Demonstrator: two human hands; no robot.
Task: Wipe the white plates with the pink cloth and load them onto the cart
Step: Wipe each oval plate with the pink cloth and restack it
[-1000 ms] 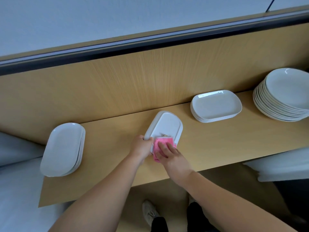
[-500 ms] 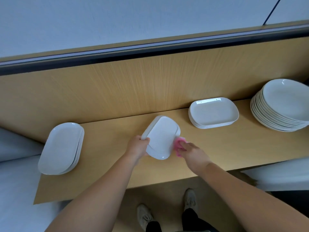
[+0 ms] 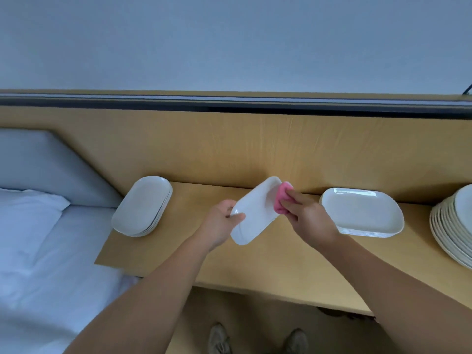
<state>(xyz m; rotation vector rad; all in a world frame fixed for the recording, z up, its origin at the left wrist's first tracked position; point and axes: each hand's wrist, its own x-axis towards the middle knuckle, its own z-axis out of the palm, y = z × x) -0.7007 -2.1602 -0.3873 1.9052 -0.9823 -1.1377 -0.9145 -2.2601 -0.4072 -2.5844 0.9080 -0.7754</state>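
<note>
Moves the pink cloth (image 3: 281, 198), bunched in the right hand (image 3: 310, 218), from the near end of the white plate (image 3: 255, 215) to its far rim, grips that plate tilted above the shelf (image 3: 293, 264) with the left hand (image 3: 219, 226), calls for firm, even strokes.

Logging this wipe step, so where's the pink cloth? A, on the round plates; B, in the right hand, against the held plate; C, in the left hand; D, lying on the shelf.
B: the right hand grips the cloth against the far end of the plate that the left hand holds.
</note>
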